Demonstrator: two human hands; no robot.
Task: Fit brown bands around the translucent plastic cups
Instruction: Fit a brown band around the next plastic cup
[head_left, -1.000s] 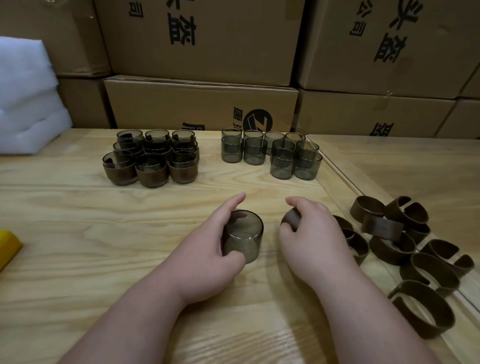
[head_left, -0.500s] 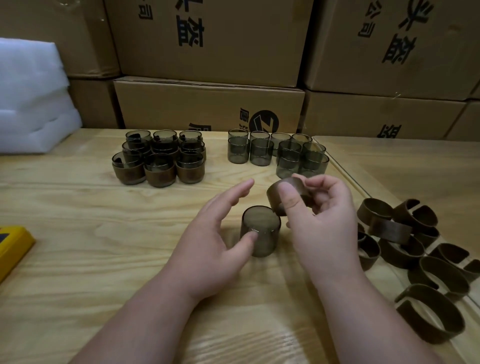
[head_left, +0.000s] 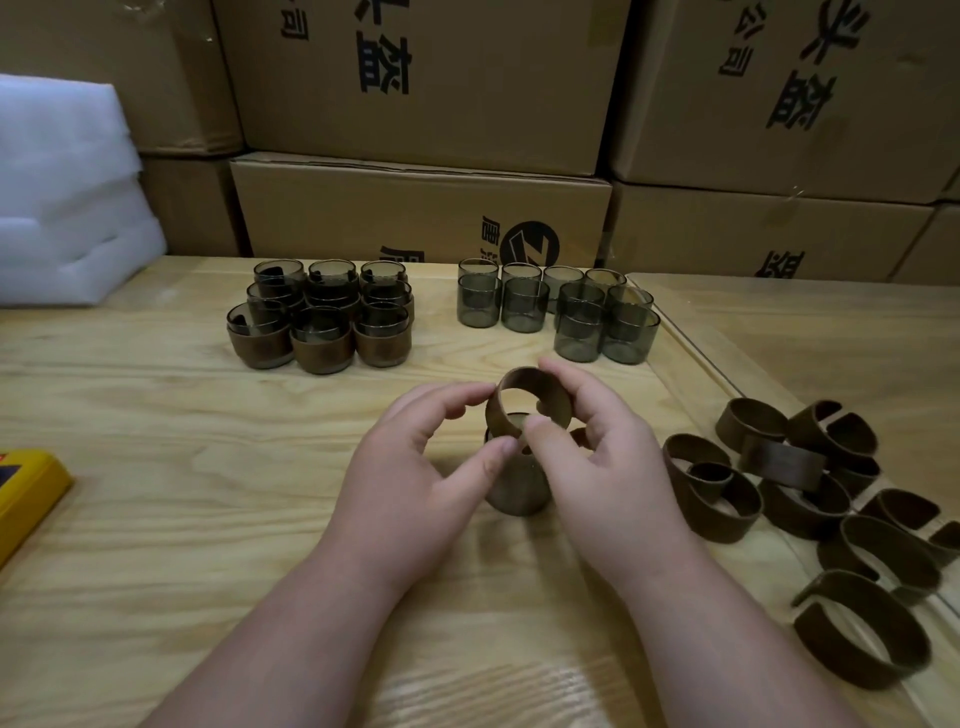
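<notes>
Both hands pinch one brown band (head_left: 530, 402) held just above a translucent cup (head_left: 519, 493) that stands on the wooden table (head_left: 156, 519), near the middle. Left hand (head_left: 410, 483) has thumb + curled fingers on the band's left side; right hand (head_left: 602, 467) has its thumb on the near edge and fingers wrapped over the far right side. Band sits tilted, opening facing up twd the camera, lower edge right at the cup's rim; can't tell if it's already started over the rim, since the thumbs cover that spot. Cup is mostly hidden btwn the two palms, only its lower wall shows. Right of the hands, a loose pile of spare bands (head_left: 810, 499) lies scattered on the table's right side, some overlapping, some split open. At the left edge, a yellow object (head_left: 26, 493) pokes into view. Farther back, left of centre, a cluster of banded cups (head_left: 319, 322), stacked in 2 layers. Just right of it, apart from it, a group of bare cups (head_left: 561, 312), also 2 high. White foam (head_left: 62, 192) rests at far left. Behind everything, stacked cardboard boxes (head_left: 426, 208) w/ black print.
</notes>
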